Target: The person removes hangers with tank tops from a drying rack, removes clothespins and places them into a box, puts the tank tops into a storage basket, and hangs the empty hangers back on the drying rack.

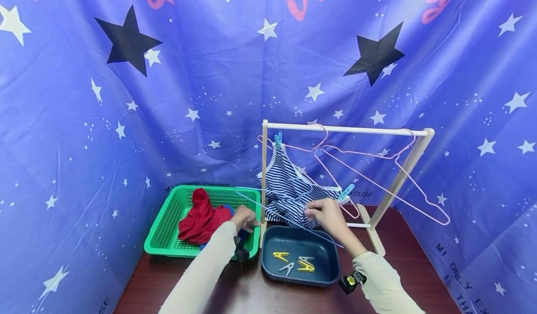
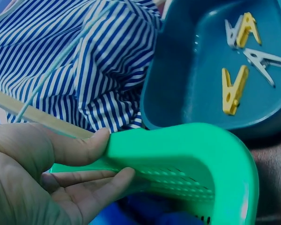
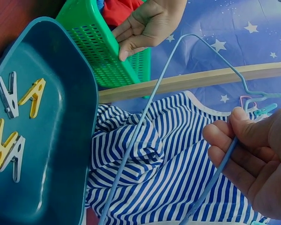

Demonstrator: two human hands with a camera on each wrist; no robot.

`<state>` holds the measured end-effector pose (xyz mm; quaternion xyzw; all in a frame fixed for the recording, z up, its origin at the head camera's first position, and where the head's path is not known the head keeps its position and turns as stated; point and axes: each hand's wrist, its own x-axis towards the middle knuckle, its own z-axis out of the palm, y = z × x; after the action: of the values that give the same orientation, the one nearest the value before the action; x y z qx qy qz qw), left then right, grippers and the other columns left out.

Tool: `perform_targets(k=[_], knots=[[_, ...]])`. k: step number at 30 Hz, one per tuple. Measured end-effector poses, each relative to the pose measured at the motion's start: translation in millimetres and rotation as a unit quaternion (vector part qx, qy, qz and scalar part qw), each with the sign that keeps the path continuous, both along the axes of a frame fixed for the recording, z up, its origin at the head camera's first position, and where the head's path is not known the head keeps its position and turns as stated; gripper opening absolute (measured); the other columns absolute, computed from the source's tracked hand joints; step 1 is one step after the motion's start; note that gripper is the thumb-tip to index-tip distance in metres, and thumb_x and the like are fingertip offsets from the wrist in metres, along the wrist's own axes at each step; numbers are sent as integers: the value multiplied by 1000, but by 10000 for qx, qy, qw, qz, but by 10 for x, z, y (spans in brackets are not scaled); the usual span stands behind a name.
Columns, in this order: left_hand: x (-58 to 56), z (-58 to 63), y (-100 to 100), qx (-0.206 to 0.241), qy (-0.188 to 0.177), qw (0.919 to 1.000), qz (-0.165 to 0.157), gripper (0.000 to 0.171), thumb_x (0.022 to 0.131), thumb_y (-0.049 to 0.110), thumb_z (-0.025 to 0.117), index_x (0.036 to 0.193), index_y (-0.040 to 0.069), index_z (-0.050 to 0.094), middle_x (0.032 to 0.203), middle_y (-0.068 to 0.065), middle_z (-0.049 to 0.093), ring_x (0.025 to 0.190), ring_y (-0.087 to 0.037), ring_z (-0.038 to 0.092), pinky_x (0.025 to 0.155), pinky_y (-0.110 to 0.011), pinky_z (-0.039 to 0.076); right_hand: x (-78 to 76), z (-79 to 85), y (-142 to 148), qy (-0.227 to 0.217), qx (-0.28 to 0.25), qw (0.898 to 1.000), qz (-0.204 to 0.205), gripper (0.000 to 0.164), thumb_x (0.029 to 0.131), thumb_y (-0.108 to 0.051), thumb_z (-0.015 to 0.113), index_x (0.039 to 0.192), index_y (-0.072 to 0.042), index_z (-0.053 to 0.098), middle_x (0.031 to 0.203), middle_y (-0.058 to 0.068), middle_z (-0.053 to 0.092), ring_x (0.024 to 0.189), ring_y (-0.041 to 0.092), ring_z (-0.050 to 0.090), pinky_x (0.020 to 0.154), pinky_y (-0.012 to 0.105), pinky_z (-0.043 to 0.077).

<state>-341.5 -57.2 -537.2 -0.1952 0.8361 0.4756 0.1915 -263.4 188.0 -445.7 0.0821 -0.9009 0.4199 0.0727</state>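
My left hand (image 1: 244,217) pinches the right rim of the green basket (image 2: 178,140), thumb outside and fingers inside, as the left wrist view shows. Red cloth (image 1: 203,218) lies heaped in that basket, with blue cloth (image 2: 150,208) partly hidden beneath my hand. A thin blue clothes hanger (image 3: 140,123) is held between the thumb and fingers of my right hand (image 1: 329,216). It crosses in front of a navy-and-white striped garment (image 1: 289,188). That garment hangs from a pink hanger (image 1: 299,147), clipped by blue clothespins (image 1: 278,139) near the hanger's two ends.
A wooden rack with a white top bar (image 1: 356,129) stands behind my right hand, with another pink hanger (image 1: 365,153) on its right. Several yellow and grey clothespins (image 2: 235,89) lie in a dark blue tray (image 2: 178,93) in front. A starry blue curtain (image 1: 235,95) surrounds the table (image 1: 138,288).
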Motion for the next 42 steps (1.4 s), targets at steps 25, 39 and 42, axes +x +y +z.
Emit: perform_targets(k=[25,39,42], knots=[[135,69,8,-231,351,9991,-99,16,83,-10,75,84,-4,60,85,-15,60,74,-30,74,62,-32,62,198,906,343,1241,-1279,9840,46,20,89,2,74,104,15,73,86,19,78,69,-6,71,71,11,56],[172,62,-8,-89,504,9987,-52,15,81,-14,72,88,-5,61,87,-15,60,74,-30,73,61,-35,62,354,1351,1055,2236,-3489,9101,-48,15,88,15,69,96,6,77,76,3,78,66,12,76,73,18,59],[183,47,-9,-66,517,9986,-36,16,80,-15,70,86,-4,60,86,-15,60,73,-29,73,63,-36,63,373,1387,1205,2253,-3723,9002,-175,16,87,17,68,96,8,77,75,5,78,65,13,76,72,19,59]])
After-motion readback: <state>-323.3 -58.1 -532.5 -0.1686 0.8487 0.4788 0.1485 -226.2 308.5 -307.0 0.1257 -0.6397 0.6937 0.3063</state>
